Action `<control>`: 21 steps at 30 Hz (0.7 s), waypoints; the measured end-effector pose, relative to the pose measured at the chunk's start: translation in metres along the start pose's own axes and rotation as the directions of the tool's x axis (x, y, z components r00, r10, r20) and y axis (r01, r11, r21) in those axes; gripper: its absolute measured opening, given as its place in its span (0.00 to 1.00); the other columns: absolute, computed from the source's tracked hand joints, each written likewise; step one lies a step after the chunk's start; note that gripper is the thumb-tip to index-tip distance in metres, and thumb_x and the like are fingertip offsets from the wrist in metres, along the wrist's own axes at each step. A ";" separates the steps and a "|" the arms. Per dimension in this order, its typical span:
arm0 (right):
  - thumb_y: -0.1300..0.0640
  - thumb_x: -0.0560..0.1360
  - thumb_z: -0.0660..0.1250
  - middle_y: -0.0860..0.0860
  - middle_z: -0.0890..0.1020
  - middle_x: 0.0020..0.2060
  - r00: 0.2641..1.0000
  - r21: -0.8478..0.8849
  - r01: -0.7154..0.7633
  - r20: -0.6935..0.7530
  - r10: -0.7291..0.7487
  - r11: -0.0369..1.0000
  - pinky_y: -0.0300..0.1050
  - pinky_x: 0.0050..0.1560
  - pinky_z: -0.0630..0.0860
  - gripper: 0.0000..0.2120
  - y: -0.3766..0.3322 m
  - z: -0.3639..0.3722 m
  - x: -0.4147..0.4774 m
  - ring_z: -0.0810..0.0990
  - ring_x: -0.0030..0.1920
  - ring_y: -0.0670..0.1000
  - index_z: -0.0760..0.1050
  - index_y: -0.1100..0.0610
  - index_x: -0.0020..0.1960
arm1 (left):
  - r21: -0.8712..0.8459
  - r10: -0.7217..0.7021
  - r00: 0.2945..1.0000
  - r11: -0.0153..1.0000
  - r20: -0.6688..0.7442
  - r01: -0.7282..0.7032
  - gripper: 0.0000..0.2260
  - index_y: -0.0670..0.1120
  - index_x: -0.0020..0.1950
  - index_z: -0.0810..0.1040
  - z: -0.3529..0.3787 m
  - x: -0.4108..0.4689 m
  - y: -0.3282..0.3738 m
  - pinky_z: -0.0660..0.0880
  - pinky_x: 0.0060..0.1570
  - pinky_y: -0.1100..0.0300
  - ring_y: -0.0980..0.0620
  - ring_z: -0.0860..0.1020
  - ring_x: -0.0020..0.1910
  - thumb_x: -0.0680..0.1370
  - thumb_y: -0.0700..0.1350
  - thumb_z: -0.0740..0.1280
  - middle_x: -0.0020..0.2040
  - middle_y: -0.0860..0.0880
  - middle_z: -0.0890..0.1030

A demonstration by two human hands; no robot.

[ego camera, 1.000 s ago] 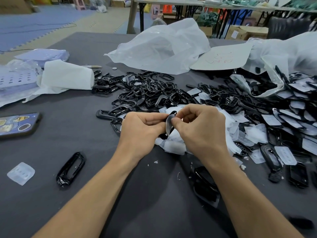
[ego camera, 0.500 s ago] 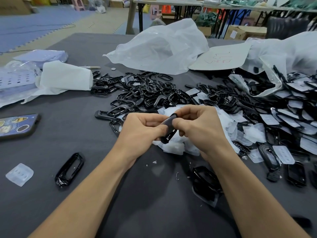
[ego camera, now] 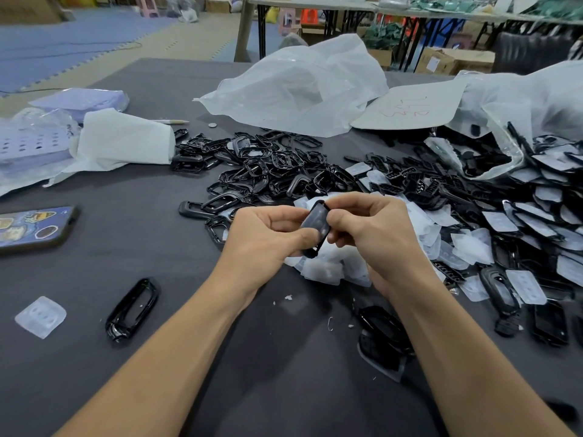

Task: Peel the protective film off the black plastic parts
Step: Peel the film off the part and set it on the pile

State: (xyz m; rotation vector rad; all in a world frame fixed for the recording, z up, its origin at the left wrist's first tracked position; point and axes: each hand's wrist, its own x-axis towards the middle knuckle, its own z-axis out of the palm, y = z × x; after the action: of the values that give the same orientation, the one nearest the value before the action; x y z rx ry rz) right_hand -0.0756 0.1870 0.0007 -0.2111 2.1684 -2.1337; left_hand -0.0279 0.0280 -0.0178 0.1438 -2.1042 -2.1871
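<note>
A small black plastic part (ego camera: 315, 227) with a dull film on its face is held upright between both hands above the dark table. My left hand (ego camera: 268, 238) grips its lower left side, thumb on the front. My right hand (ego camera: 375, 234) pinches its upper right edge with thumb and forefinger. Under the hands lies a heap of peeled clear films (ego camera: 328, 266). A pile of black frames (ego camera: 271, 171) lies just beyond. Film-covered black parts (ego camera: 536, 222) spread out to the right.
A single black frame (ego camera: 132, 309) and a loose clear film (ego camera: 41, 316) lie at the near left. A phone (ego camera: 34, 228) sits at the left edge. White plastic bags (ego camera: 299, 86) and white paper (ego camera: 126, 140) lie further back. Stacked black parts (ego camera: 383, 335) sit by my right forearm.
The part has turned from edge-on to showing its filmed face, and tilted. Both hands stayed in place, with fingers shifting on the part.
</note>
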 end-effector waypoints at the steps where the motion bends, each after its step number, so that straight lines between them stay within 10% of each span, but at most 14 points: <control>1: 0.73 0.74 0.70 0.57 0.84 0.31 1.000 -0.007 0.009 -0.011 -0.009 1.000 0.39 0.31 0.76 0.12 0.000 0.000 0.000 0.77 0.27 0.49 0.84 0.58 0.41 | -0.008 -0.015 1.000 1.000 0.008 0.015 0.10 0.49 0.47 0.90 0.000 0.000 0.000 0.78 0.33 0.64 0.53 0.84 0.35 0.74 0.34 0.76 0.43 0.44 0.88; 21: 0.69 0.73 0.73 0.59 0.82 0.30 0.997 -0.068 0.074 -0.005 -0.075 0.995 0.40 0.30 0.74 0.08 0.003 0.003 0.000 0.76 0.27 0.49 0.85 0.57 0.41 | 0.035 -0.002 0.999 0.999 0.034 0.001 0.14 0.49 0.46 0.90 0.000 0.003 -0.004 0.81 0.36 0.63 0.52 0.84 0.36 0.76 0.31 0.70 0.43 0.43 0.88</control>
State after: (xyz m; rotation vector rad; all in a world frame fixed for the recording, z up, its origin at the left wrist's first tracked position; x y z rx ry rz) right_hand -0.0748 0.1841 -0.0029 -0.2936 2.2740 -2.1037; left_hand -0.0307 0.0278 -0.0220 0.1120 -2.1620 -2.1693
